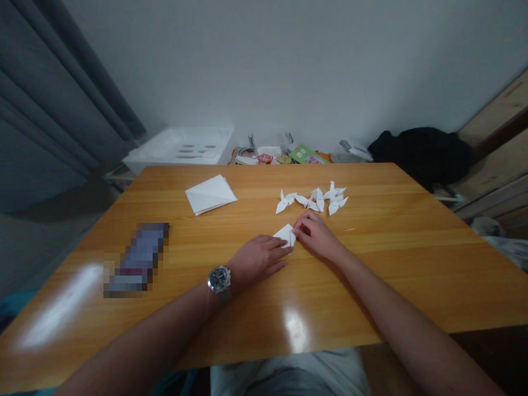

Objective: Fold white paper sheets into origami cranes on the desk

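A small folded piece of white paper [285,233] lies on the wooden table between my hands. My left hand [260,257], with a watch on its wrist, rests with fingers stretched out and presses the paper flat from the left. At the paper's right edge, my right hand [317,234] pinches the paper between thumb and fingertips. Just beyond my hands stand several white folded paper cranes [312,199] in a loose row. Farther left lies a stack of white paper sheets [211,194].
A blurred-out phone [142,256] lies at the table's left side. Behind the far edge are a white foam tray [181,146], a green booklet [307,154] and assorted small items. A black cloth or bag [421,154] sits beyond the far right corner. The wooden table [391,253] reflects light.
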### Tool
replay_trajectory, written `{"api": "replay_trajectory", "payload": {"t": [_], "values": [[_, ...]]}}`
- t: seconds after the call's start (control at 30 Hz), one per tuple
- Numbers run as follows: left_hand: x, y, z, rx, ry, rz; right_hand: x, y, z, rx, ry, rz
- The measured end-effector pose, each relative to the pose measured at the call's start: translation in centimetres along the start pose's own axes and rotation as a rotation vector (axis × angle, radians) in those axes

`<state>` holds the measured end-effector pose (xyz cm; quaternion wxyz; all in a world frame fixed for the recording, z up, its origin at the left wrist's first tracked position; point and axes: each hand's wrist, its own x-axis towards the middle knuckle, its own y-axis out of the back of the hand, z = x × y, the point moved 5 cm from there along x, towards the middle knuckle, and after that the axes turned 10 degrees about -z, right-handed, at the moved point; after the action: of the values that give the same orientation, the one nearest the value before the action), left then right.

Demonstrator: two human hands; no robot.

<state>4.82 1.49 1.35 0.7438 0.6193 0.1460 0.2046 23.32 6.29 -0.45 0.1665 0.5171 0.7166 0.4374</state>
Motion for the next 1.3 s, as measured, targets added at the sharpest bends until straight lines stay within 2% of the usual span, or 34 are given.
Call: {"api": "replay_trajectory", "payload": {"t": [0.3,0.93,1.3], "values": [[0.09,-0.2,-0.24,0.0,0.001,-0.006,0.16,-0.58,0.24,-0.063,-0.009,0.053],[0.22,0.37,-0.23,0.042,-0.053,-0.066,0.19,-0.72,0.19,-0.078,-0.032,0.055],[0.04,0.59,-0.6,-0.027,-0.078,-0.052,0.23,-0.67,-0.01,-0.085,-0.03,0.055]]}}
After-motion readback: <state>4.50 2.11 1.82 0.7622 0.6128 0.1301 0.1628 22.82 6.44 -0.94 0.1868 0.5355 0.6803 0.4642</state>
